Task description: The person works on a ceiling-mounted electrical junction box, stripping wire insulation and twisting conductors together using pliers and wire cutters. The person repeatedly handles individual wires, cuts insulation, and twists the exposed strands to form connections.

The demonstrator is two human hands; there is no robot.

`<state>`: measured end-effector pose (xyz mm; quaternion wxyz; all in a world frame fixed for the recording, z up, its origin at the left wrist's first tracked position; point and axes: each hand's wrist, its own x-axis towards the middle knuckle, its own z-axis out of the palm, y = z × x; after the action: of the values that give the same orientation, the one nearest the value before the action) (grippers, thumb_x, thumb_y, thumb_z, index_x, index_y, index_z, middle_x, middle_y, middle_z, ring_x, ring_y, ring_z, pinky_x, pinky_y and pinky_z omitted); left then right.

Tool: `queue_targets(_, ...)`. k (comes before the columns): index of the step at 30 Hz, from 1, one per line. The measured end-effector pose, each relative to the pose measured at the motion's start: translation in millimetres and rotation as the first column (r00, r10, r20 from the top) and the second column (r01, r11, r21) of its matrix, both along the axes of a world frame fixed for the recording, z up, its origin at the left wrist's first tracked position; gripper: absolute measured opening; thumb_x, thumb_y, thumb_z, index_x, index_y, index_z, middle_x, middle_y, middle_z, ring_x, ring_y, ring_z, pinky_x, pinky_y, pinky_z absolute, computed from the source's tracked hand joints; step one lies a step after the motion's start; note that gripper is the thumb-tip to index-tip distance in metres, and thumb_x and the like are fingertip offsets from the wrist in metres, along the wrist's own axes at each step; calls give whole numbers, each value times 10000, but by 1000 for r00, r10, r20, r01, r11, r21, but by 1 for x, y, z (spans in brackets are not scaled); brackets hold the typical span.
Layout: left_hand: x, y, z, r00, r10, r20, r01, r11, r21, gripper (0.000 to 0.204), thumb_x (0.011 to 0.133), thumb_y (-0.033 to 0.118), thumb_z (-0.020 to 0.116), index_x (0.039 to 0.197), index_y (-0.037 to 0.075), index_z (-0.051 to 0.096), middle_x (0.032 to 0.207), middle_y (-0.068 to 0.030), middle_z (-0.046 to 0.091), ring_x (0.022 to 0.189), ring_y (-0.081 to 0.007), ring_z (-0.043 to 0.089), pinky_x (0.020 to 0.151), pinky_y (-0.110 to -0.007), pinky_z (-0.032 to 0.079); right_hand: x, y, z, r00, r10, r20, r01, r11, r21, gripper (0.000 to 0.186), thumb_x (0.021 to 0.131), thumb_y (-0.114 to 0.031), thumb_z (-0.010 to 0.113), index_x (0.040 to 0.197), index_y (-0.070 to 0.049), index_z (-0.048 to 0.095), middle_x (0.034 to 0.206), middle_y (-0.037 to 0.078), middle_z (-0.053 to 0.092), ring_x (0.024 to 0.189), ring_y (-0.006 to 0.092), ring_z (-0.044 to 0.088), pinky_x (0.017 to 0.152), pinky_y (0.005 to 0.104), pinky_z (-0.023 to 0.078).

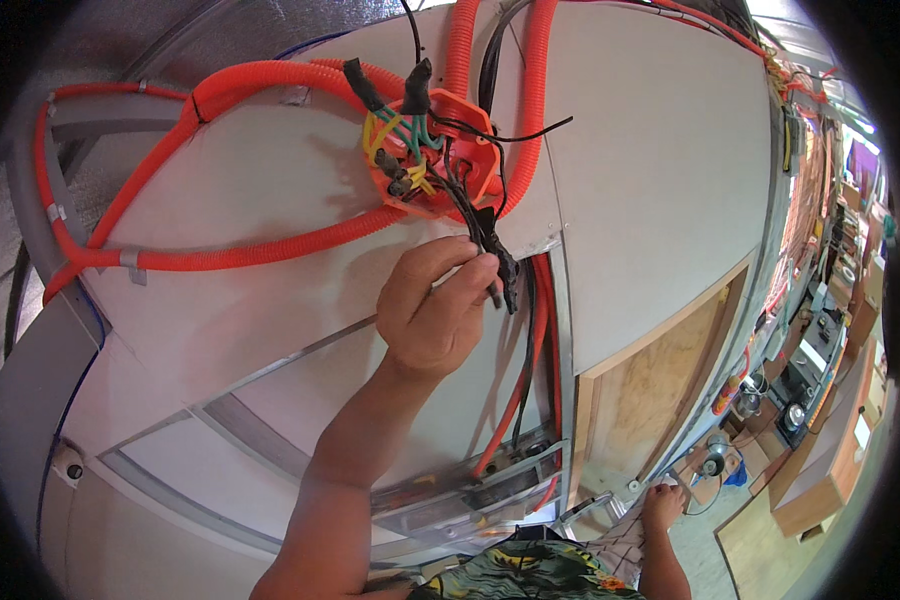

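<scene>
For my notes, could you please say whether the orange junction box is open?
Open: the orange junction box shows black wires inside, uncovered.

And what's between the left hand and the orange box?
Black wires: the head view shows them running from inside the orange box down to the left hand, which pinches them in its fingers.

The one view looks out from the wearer's head, from the left side, through a wide round lens that bends straight edges toward a dark rim. It faces the pale wall panel (660, 150), with the orange box (483, 158) close, above the middle. It reaches down to the wearer's shirt (530, 575), with the left hand (435, 305) near and the right hand (662, 505) farther off, low.
</scene>
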<state>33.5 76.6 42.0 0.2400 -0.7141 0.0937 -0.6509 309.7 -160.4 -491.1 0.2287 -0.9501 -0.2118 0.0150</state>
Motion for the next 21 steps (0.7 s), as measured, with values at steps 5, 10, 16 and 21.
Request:
queue_targets(5, -5, -6, 20, 994, 68, 83, -69, 998, 6, 290, 777, -43, 804, 1044, 41, 728, 938, -106, 707, 830, -236, 702, 699, -322, 574, 3, -4, -13, 999, 27, 30, -28, 998, 55, 254, 857, -282, 676, 973, -80, 776, 1134, 137, 646, 1104, 367, 588, 899, 501, 498)
queue_targets(10, -34, -12, 61, 996, -91, -5, 87, 962, -258, 174, 914, 122, 797, 1027, 5, 735, 961, -67, 731, 909, -173, 702, 765, -295, 570, -2, 19, 22, 992, 124, 9, -120, 942, 313, 177, 815, -152, 667, 925, -25, 722, 1021, 183, 641, 982, 379, 617, 841, 476, 501)
queue_targets(16, -33, -33, 84, 990, -137, 39, 135, 820, -556, 159, 875, 36, 810, 1017, -6, 754, 850, -12, 734, 766, -57, 652, 696, -207, 527, -47, 85, 263, 805, 385, 451, -579, 346, 738, 283, 694, 135, 527, 920, -1, 633, 888, 178, 598, 858, 379, 596, 768, 412, 476)
queue_targets(21, -30, -39, 98, 993, -121, -4, 94, 795, -599, 141, 878, 22, 799, 1004, -35, 770, 808, -35, 741, 739, -54, 657, 670, -202, 532, -111, 93, 462, 517, 174, 838, -855, 147, 497, 292, 708, -186, 853, 907, -77, 670, 856, 89, 578, 807, 284, 555, 702, 408, 425)
